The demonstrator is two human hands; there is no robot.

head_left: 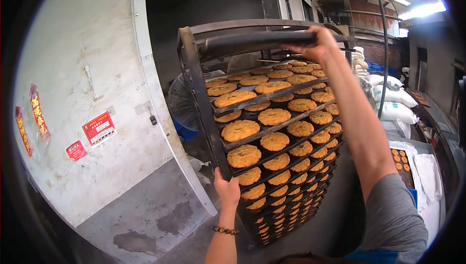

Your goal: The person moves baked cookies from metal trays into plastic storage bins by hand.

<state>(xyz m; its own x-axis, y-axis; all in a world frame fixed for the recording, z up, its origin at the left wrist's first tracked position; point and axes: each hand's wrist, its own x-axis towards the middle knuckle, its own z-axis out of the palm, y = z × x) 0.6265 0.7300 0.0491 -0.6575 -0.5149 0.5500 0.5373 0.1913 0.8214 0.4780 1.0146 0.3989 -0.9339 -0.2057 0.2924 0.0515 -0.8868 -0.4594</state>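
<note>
A tall dark metal rack [217,133] stands in front of me, stacked with many trays of round golden-brown flat pastries [274,116]. My left hand [227,189] is closed round the rack's near left upright, low down. Up at the top, my right hand [318,44] grips the right end of a dark baking tray [257,43], its thumb side towards the middle. That tray lies across the rack's top opening, just under the top frame bar, above the filled levels. Its inside surface is hidden from me.
A whitish wall panel [92,36] with red paper stickers stands at left, beside a dark doorway. A round fan [182,100] is behind the rack. White sacks [395,104] are piled at right, near a tray with small pastries [401,162] and white cloth.
</note>
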